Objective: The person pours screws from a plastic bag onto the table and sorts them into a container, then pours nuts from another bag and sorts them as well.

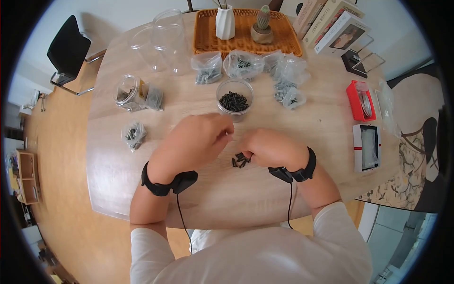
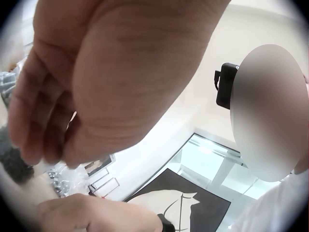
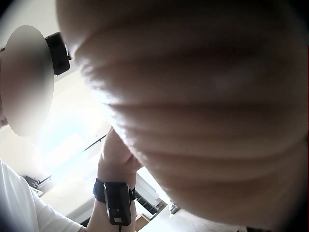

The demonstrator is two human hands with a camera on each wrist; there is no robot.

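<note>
A clear round tub (image 1: pixel 235 113) holds many small black rod-like pieces (image 1: pixel 233 101), like screws or plugs. Several more black pieces (image 1: pixel 240 161) lie loose on the table nearer the body. Just below the tub in the head view is my left hand (image 1: pixel 198 137), back upward. Its fingers (image 2: pixel 36 125) hang loosely bent in the left wrist view, with nothing visible in them. My right hand (image 1: pixel 274 147) is low over the loose pieces, fingers curled down at their edge. Its fingertips are hidden, so I cannot tell whether they pinch a piece.
Plastic bags of grey hardware (image 1: pixel 208 73) line the back of the tub. A clear jar (image 1: pixel 130 92) and a small bag (image 1: pixel 134 135) sit left. Behind are a wicker tray (image 1: pixel 201 35) and clear containers (image 1: pixel 168 42). A red basket (image 1: pixel 354 106) and open box (image 1: pixel 358 158) stand right.
</note>
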